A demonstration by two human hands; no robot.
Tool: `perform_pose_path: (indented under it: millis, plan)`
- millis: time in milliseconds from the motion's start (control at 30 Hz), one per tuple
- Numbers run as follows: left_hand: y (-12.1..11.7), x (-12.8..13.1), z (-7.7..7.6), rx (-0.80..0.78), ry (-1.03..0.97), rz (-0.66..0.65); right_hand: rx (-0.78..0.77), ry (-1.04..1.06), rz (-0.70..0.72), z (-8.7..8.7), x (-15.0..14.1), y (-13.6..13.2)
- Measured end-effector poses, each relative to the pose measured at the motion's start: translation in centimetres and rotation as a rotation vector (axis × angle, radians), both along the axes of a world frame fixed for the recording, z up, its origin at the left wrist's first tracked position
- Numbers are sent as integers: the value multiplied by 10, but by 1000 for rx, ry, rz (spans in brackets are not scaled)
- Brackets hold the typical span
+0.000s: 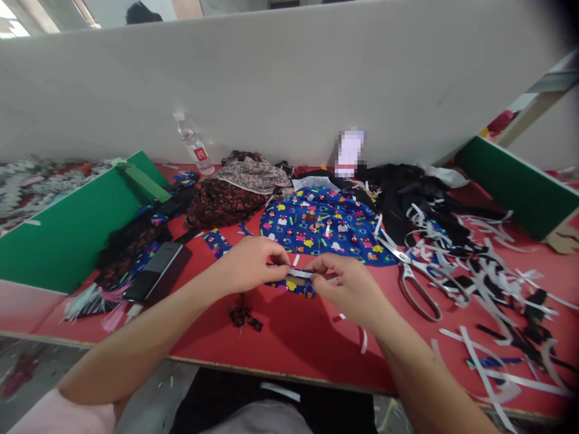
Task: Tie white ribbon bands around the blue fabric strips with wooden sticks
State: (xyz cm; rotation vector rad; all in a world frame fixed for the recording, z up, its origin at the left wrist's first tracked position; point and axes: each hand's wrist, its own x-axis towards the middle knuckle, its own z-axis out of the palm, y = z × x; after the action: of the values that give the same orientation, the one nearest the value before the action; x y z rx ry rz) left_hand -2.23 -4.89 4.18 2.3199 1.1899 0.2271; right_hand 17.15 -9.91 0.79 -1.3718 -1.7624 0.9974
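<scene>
Near the middle of the table, my left hand pinches one end of a small blue printed fabric strip. My right hand is closed on its other end, thumb and forefinger together. A narrow white strip runs along the fabric's upper edge, stretched between my fingertips. Just beyond my hands lies a larger blue cloth with a colourful animal print. Scissors with pale handles rest to the right of it, blades against the cloth. My fingers hide the ends of the strip.
White and dark scraps litter the right side. Dark floral cloth and a water bottle stand at the back left. A black box-like object lies left. Green dividers flank the red table. A phone-like screen, pixelated, leans behind.
</scene>
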Motion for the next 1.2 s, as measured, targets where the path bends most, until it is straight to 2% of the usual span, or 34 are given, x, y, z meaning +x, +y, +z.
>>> perform_pose_path:
  millis: [167,367,600,800,933,1100,1200]
  plan:
    - [-3,11,-2,-10,11,-6,-12,-9,10,-6,-3,0]
    - [-8,18,-5,-89,-35,40,59,-58,-29,-7,-7,0]
    - [-13,27,-12,-14,10,-7,79,-44,-30,-15,-7,1]
    - [-12,25,-13,-7,-18,22,83,19,16,-15,-3,4]
    - [-10,19,-14,-14,-32,86,107,-13,-11,-15,5,9]
    - [-11,12,-15,-60,-92,140,-87,34,17,-19,11,16]
    - [-12,8,-19,-103,-142,163,-114,-91,25,-16,12,17]
